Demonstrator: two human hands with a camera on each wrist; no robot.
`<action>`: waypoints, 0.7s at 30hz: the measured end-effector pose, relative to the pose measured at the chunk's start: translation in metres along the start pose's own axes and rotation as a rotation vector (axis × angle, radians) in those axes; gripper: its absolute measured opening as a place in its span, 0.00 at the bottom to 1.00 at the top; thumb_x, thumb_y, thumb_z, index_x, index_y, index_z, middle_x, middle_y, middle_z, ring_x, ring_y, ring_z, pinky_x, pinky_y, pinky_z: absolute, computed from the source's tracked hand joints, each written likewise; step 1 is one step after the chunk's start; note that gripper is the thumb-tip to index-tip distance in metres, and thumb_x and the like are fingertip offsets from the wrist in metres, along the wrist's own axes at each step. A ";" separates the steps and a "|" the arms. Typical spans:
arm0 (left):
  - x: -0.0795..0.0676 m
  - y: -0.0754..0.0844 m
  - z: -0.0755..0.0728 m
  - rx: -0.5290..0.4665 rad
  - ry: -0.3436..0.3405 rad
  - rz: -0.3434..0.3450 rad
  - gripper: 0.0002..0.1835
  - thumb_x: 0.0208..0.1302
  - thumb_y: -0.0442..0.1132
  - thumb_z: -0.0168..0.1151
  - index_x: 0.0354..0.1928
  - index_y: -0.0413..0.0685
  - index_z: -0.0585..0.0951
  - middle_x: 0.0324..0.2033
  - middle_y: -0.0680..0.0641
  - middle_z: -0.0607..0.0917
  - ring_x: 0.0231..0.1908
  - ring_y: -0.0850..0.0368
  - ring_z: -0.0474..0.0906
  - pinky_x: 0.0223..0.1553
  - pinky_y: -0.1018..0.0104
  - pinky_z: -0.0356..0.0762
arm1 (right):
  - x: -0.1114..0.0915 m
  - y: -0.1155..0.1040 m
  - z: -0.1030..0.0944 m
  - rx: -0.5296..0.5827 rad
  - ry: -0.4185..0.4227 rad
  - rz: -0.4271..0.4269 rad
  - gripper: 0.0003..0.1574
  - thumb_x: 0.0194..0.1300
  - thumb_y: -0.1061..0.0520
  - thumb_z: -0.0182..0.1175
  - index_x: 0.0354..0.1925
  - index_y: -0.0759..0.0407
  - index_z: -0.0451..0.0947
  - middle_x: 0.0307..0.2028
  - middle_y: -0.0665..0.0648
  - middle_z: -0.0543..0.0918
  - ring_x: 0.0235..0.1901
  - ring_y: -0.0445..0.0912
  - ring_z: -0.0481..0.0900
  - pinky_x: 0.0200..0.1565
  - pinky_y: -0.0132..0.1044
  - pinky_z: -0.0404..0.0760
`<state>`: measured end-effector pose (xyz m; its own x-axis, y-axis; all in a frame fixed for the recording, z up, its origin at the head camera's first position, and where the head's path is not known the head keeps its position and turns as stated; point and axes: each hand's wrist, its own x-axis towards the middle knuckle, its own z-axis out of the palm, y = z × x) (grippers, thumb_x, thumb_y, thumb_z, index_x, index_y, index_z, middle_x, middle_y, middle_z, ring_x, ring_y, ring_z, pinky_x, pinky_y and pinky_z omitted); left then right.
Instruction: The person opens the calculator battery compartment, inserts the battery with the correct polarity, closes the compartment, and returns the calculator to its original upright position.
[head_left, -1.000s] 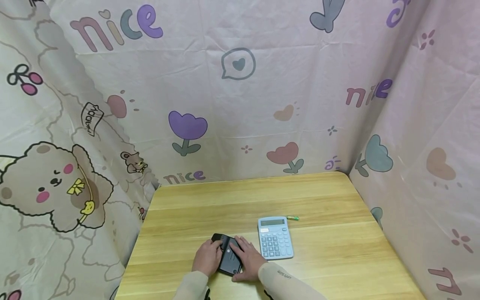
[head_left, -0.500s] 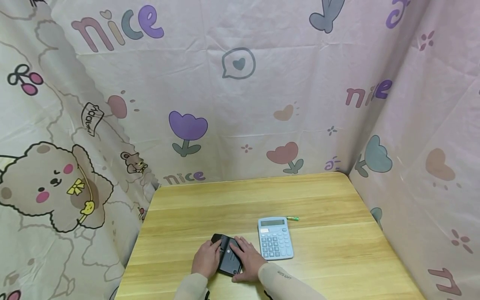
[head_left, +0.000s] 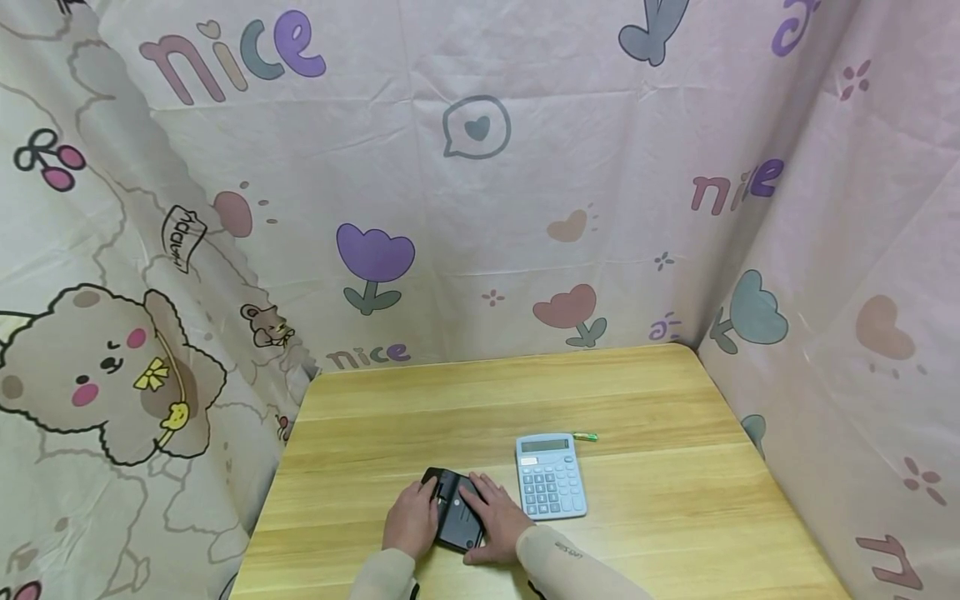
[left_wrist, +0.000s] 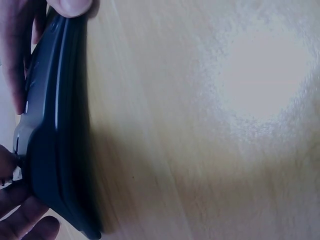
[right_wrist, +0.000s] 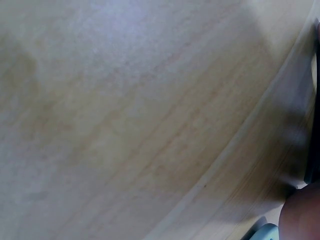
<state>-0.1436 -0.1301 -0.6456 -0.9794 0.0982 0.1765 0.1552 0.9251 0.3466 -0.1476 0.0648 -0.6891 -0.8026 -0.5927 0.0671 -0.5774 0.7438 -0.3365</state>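
A black device [head_left: 459, 527] with a raised end lies on the wooden table, its flat back with a round spot and small marks facing up; it resembles an overturned calculator. My left hand [head_left: 410, 521] grips its raised far-left end, the thumb at a slot where a small metallic glint shows. My right hand [head_left: 504, 518] holds the other side, fingers across the back and thumb at the near edge. In the left wrist view, the device's dark side [left_wrist: 55, 110] runs between both hands' fingers. Only its black edge [right_wrist: 315, 125] shows in the right wrist view.
A light-blue calculator [head_left: 551, 477] lies face up just right of my right hand. Touching or close to its top right corner is a small green-and-gold battery [head_left: 586, 437]. Patterned curtains [head_left: 480, 208] enclose the table [head_left: 660, 400] at the back and sides.
My left thumb and fingers have shifted slightly leftward at the device's raised end, showing more of the slot. The right hand and the device stay in place.
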 end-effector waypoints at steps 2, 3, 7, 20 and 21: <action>0.000 0.000 0.000 -0.002 0.003 0.001 0.22 0.55 0.38 0.63 0.54 0.46 0.77 0.42 0.44 0.79 0.40 0.48 0.76 0.40 0.52 0.77 | 0.000 0.000 0.000 0.002 0.002 -0.001 0.70 0.36 0.20 0.59 0.71 0.46 0.47 0.70 0.57 0.47 0.67 0.52 0.46 0.61 0.52 0.60; 0.000 -0.001 0.000 -0.005 0.005 0.002 0.22 0.54 0.37 0.63 0.54 0.47 0.77 0.41 0.44 0.79 0.40 0.49 0.76 0.39 0.52 0.77 | 0.000 0.000 0.000 0.002 0.001 -0.001 0.70 0.36 0.20 0.59 0.71 0.46 0.47 0.70 0.57 0.47 0.67 0.52 0.46 0.61 0.51 0.60; 0.000 -0.001 0.000 -0.025 0.026 0.007 0.23 0.53 0.35 0.65 0.54 0.49 0.77 0.40 0.46 0.80 0.38 0.50 0.77 0.38 0.53 0.78 | 0.000 0.000 0.000 -0.002 -0.003 0.001 0.70 0.36 0.20 0.59 0.71 0.46 0.46 0.70 0.56 0.47 0.67 0.52 0.46 0.61 0.51 0.60; 0.000 -0.011 -0.006 -0.055 0.140 0.010 0.22 0.50 0.31 0.64 0.51 0.41 0.78 0.36 0.46 0.80 0.37 0.50 0.78 0.39 0.55 0.78 | 0.000 -0.001 -0.002 0.019 -0.022 0.013 0.69 0.37 0.21 0.60 0.71 0.45 0.46 0.70 0.55 0.47 0.68 0.52 0.45 0.62 0.50 0.58; 0.000 -0.013 -0.007 -0.052 0.156 0.013 0.21 0.49 0.31 0.64 0.49 0.41 0.79 0.35 0.47 0.80 0.36 0.50 0.78 0.38 0.55 0.79 | 0.000 -0.001 -0.002 0.020 -0.022 0.012 0.69 0.37 0.21 0.60 0.71 0.45 0.46 0.70 0.55 0.47 0.68 0.52 0.45 0.62 0.50 0.58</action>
<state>-0.1451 -0.1448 -0.6436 -0.9459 0.0484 0.3209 0.1785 0.9033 0.3900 -0.1472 0.0649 -0.6870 -0.8059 -0.5905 0.0428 -0.5646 0.7448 -0.3557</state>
